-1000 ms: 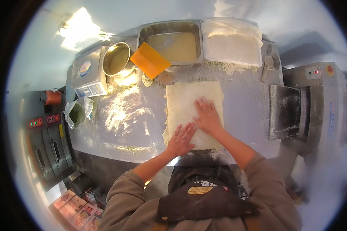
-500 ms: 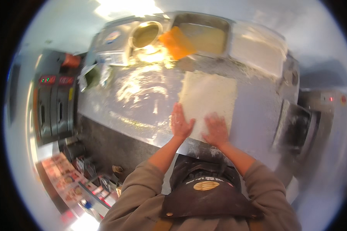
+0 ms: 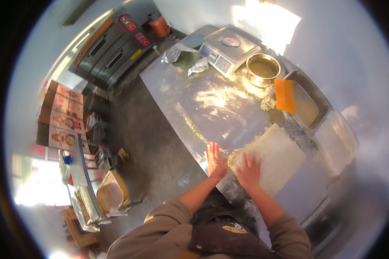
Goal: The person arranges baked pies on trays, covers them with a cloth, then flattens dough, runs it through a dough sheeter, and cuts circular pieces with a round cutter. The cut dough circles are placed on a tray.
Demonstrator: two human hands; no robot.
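Note:
A flat, pale, roughly rectangular sheet of dough [image 3: 277,156] lies on the floury metal worktable [image 3: 170,103]. My right hand [image 3: 249,169] rests flat on the dough's near left part, its fingers stretched out and slightly blurred. Just off the dough's left edge is my left hand [image 3: 216,163], over the table near its front edge, palm turned inward and fingers extended. Neither hand grips anything. Beyond the dough, an orange scraper [image 3: 285,96] leans at the rim of a rectangular metal pan [image 3: 322,100] that holds pale contents.
A metal bowl [image 3: 263,69] stands beside a scale [image 3: 229,47] at the table's far side. Crumpled packaging [image 3: 181,58] lies near the far left corner. Right of the dough is a whitish translucent container [image 3: 338,136]. Ovens [image 3: 112,47] stand across the floor.
The view has swung left, bringing in more floor and the ovens. My right hand has shifted toward the dough's left edge, and my left hand now sits slightly away from it.

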